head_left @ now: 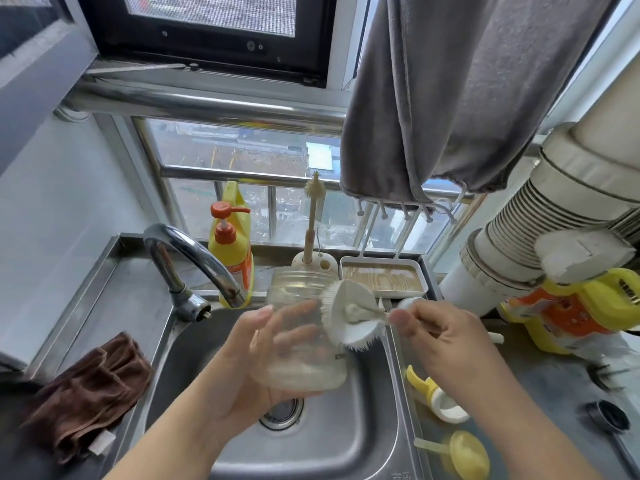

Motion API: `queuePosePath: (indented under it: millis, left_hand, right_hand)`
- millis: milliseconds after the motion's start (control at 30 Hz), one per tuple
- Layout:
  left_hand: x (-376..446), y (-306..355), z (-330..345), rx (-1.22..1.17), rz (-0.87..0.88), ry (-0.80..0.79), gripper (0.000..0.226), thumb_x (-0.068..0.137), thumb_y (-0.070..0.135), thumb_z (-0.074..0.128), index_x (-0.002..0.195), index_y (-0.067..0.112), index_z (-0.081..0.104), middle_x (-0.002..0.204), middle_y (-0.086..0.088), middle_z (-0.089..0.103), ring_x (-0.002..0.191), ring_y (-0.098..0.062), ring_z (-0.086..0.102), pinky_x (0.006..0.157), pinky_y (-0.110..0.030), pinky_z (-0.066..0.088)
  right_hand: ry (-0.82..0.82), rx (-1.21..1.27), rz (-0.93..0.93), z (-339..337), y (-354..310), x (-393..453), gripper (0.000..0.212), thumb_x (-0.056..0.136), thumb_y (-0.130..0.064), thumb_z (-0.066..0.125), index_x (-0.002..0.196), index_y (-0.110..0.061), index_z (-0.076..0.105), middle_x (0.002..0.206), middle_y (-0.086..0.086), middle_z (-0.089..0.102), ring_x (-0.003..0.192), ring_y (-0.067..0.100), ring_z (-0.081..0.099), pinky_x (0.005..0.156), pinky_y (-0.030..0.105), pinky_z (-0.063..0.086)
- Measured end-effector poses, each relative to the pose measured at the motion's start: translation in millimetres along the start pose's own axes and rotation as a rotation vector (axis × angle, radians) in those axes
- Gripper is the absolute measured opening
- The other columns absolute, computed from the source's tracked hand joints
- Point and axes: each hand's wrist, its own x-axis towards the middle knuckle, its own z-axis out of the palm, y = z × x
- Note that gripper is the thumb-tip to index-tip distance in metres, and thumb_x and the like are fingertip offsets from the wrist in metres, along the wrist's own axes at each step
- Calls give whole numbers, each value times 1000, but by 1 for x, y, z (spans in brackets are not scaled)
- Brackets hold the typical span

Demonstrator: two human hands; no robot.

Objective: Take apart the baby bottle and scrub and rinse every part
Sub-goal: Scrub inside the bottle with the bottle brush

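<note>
My left hand [252, 355] grips the clear bottle body [298, 296] from below and holds it over the steel sink [367, 427]; my fingers show through its wall. My right hand [440, 337] pinches the handle of a white bristle brush [349, 313], whose round head presses against the bottle's right side. On the counter to the right of the sink lie a yellow-handled collar ring [440, 396] and a yellow cap or nipple part [467, 455].
The faucet [194, 261] arches over the sink's back left. Behind stand a yellow soap pump bottle [232, 251], a small brush in a stand [313, 223] and a drying tray [381, 277]. A brown cloth [90, 389] lies left; a yellow jug [568, 317] stands right.
</note>
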Motion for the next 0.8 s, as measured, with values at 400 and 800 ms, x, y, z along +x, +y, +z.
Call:
queuePosePath:
  millis: [400,800]
  left_hand:
    - [10,-2,12,273,21,116,32,78,32,69,109,25,68,101,-5,73,88,-21,71,66,-39,58]
    - [17,8,7,140,36,31,79,18,7,92,93,3,70,66,-10,71,58,-16,69,47,-25,53]
  right_hand:
    - [1,-32,-81,9,-5,-7,53,73,-81,35,64,-31,52,58,-17,50,64,5,46,69,33,31]
    - [-142,-61,-115,0,-2,-10,70,65,-92,27,69,-29,57,74,-12,57,74,4,49,76,25,29]
